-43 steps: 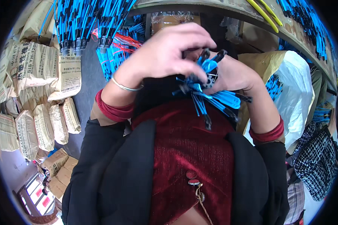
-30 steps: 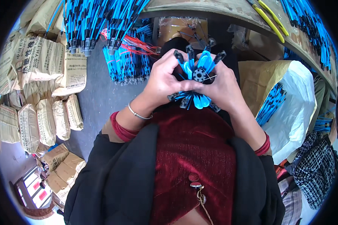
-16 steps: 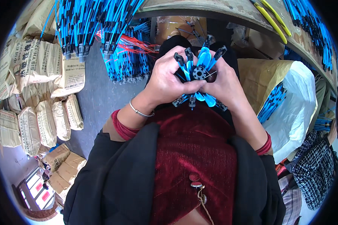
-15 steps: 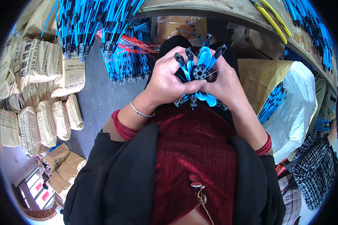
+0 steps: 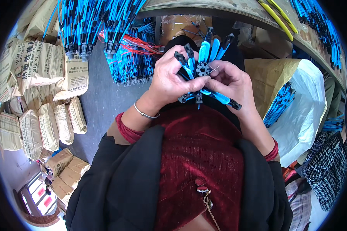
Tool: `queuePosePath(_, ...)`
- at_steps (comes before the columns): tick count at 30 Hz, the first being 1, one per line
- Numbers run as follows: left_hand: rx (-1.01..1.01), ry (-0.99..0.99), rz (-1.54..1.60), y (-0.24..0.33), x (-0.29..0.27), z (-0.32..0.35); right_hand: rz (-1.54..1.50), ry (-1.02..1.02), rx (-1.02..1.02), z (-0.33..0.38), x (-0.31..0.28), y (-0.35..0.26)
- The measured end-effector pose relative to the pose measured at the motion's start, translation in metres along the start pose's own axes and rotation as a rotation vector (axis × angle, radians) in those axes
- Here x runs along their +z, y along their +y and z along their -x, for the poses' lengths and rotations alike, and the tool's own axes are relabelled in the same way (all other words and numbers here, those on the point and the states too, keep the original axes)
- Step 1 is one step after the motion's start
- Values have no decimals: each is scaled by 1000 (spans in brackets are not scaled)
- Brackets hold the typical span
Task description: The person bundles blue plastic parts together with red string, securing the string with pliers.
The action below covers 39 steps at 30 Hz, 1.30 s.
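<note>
The blue-and-black assembly sits between both hands, its black hub facing up and its arms fanning chiefly far and near. A thin wire slants far-right from the hub. The left hand is closed around the assembly's left side, thumb against the hub's near edge. The right hand, nearer the wire, curls loosely at the right, fingers partly spread; whether they pinch anything is unclear.
</note>
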<state>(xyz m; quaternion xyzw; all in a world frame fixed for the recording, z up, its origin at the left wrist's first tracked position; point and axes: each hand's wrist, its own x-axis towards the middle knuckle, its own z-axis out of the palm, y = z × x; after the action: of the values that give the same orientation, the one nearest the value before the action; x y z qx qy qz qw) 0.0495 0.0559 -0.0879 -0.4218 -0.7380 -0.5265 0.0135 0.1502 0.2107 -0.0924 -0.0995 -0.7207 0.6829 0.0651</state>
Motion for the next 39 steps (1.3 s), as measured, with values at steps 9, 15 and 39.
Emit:
queuePosePath(9,-67,-99,177,-8,-1,-2,245,-75,-127,-4,-4,-10)
queuePosePath(15,-119,-203,262,-12,1,-4,238,-121,-129,-7,-7,-12)
queuePosePath(39,-103,-71,79,-2,10,-6,184,-87,-163,-6,-12,-4)
